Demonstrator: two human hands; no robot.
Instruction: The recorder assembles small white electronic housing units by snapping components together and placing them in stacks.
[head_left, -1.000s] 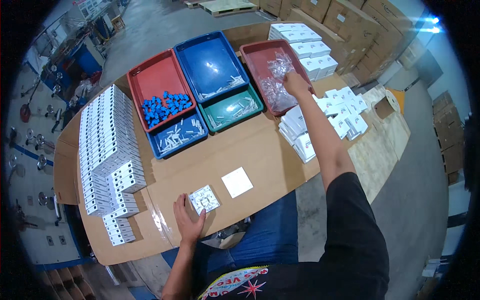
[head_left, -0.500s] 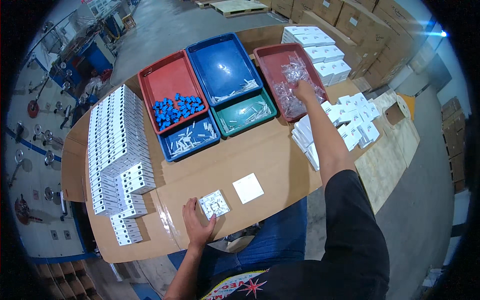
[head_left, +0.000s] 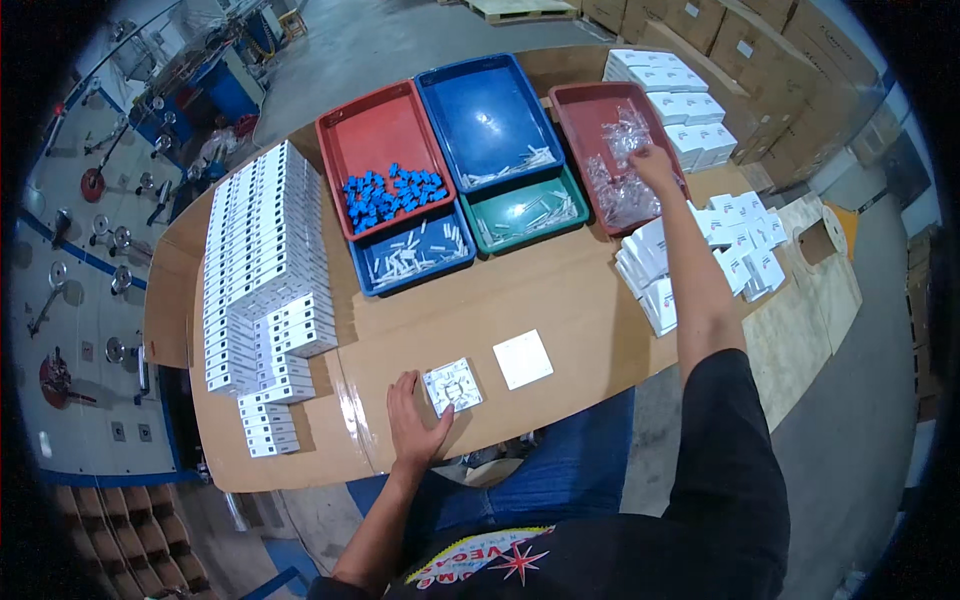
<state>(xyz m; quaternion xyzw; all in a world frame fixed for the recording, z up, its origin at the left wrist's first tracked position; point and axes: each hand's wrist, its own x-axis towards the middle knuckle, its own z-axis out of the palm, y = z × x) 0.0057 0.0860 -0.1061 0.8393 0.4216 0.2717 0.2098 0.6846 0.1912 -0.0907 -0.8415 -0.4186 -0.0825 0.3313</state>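
Observation:
My left hand (head_left: 413, 424) rests on the cardboard with its fingers spread. Its thumb touches the lower edge of a white square plastic part (head_left: 452, 387), which lies with its moulded inner side up. Just right of that part lies a flat white square plate (head_left: 523, 360). Over at the far right, my right hand (head_left: 654, 166) reaches into a red tray (head_left: 577, 103) of small clear plastic packets (head_left: 628, 200). Its fingers are closed together on a clear packet, partly hidden by the hand itself.
Left stands a tall stack of white boxes (head_left: 265, 250). Further trays are a red tray (head_left: 375, 125) with blue pieces (head_left: 390, 195), a large blue tray (head_left: 480, 105), a green tray (head_left: 520, 215) and a small blue tray (head_left: 420, 262). White packages (head_left: 735, 240) lie right.
The whole view has shifted, moving the table rightward and slightly up in the picture. Within the packet tray my right hand is a little farther in. My left hand stays beside the square part.

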